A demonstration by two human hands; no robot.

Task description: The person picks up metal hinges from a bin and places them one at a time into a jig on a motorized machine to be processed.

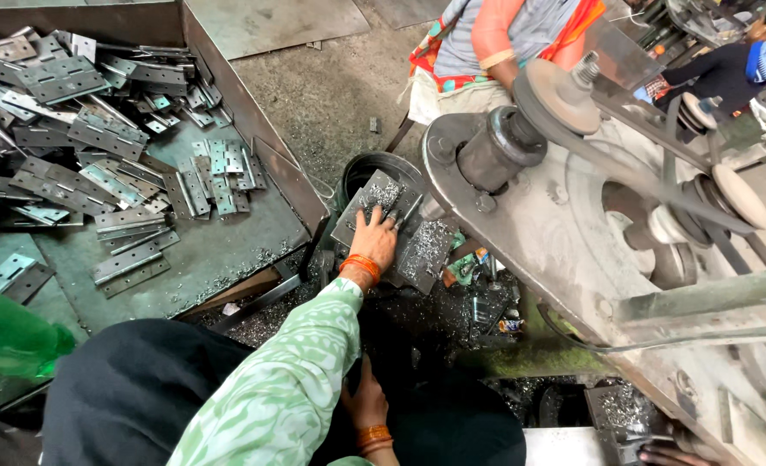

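Right hand [367,399] in lap, left hand [374,237] flat on hinge plate [374,200].

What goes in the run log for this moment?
left hand: flat on metal plate | right hand: in lap, empty | hinges: piled in tray

- To my left sits a metal tray [228,250] heaped with grey steel hinges [72,129], some folded, some lying open in loose rows.
- Metal shavings [452,302] litter the dark floor in front of me.
- On my right stands a heavy machine frame [555,233] with a pulley wheel [560,91] and a belt [650,181] running over it.
- A black round bucket [361,168] stands beyond the machine's base.
- Across from me a person in an orange and grey garment [504,34] sits on the concrete floor [323,86].
- A green cloth [8,336] lies at my left edge.
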